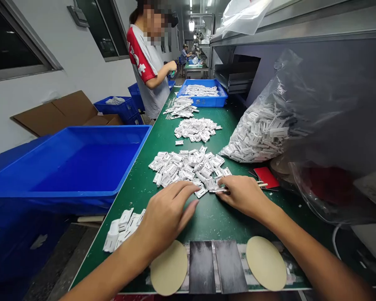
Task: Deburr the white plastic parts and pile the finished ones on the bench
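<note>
The right hand [242,195] pinches a white plastic clip [218,190] between its fingers [230,184] at the near edge of a heap of clips [184,167]; the left hand [167,217] lies open on the green surface [207,217], just beside the heap.

The bench [211,221] surface is green with scattered white flecks. The parts [188,165] are white with grey markings. The large bin [65,167] is solid blue; the card [266,177] is red. The round pads [168,267] are tan. The strips [202,267] are dark grey, streaked lighter. The co-worker's shirt [147,85] is grey, with a red sleeve carrying white markings.
</note>
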`<state>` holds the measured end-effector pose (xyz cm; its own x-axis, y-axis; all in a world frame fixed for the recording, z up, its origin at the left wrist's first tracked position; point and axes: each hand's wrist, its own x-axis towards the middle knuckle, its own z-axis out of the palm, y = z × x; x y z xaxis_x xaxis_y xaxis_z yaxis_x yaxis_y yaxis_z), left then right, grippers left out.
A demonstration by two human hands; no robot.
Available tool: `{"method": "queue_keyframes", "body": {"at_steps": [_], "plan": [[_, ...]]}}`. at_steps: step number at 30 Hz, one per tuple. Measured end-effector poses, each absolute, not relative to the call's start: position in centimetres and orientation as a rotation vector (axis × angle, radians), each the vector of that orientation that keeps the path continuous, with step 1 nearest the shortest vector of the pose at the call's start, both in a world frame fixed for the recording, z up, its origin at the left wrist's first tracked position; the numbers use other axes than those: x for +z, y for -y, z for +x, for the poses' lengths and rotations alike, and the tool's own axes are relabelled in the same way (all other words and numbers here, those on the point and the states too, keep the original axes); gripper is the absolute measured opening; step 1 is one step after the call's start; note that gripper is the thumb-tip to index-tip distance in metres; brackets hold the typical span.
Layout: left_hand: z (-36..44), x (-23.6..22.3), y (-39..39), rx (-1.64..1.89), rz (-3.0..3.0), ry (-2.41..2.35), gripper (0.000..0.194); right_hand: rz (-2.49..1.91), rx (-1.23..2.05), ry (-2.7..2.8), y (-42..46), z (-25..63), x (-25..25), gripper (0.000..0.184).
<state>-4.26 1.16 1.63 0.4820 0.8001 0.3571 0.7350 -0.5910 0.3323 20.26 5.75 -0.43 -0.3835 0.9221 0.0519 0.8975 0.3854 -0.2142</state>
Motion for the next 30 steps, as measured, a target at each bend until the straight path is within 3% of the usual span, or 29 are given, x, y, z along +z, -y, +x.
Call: {"method": "queue_keyframes", "body": {"at_steps": [7, 13, 20, 25, 30], "plan": [[-2.2, 0.9, -2.6, 0.865, 2.227, -1.31, 0.028, -1.656, 0.399, 2.47, -4.8, 20.2, 1.8, 0.025], [-3.3, -0.2, -1.9, 0.843, 2.171, -1.273, 0.03, -1.675, 0.226, 2.365, -3.9, 19.3, 1.0, 0.023], [-2.8, -0.2, -1.6, 0.837, 1.91, -1.337, 0.038, -1.259, 0.239, 2.206, -3.7, 18.7, -0.1, 0.023], [-2.7, 0.5, -1.5, 0.924, 1.68, -1.18, 0.017, -1.0, 0.285, 2.199, -2.7, 17.5, 0.3, 0.024], [-2.5, 0.3, -1.2, 0.959, 1.466, -1.162, 0.019, -1.071, 0.54, 2.094, -2.3, 17.0, 0.5, 0.013]]}}
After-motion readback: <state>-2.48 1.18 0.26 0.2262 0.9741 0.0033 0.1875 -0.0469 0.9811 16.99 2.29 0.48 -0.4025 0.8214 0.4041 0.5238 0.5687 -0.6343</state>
